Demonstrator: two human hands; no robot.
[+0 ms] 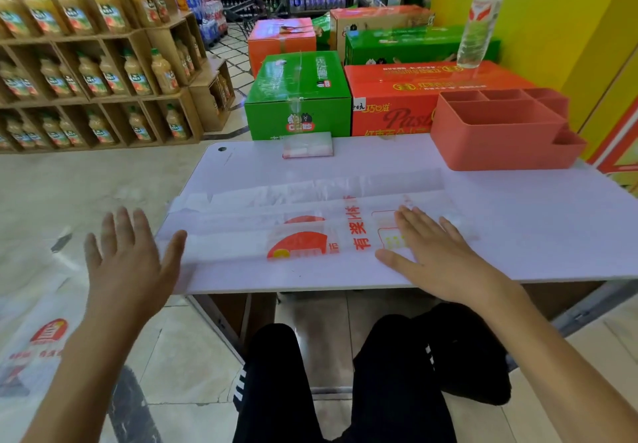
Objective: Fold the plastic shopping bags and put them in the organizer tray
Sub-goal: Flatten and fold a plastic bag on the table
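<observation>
While my right hand presses flat on the bag, folded lengthwise on the table, my left hand hovers open; one folded bag waits, tray unfilled.

My right hand lies flat, palm down, fingers straight and slightly spread, thumb angled off to the left. The forearm runs back toward the lower right, bare. My left hand is raised in the air with the palm turned inward toward the right (not touching anything that I can see), fingers straight and loosely fanned, thumb pointing up and right. Its forearm slants up from the lower left corner.
</observation>
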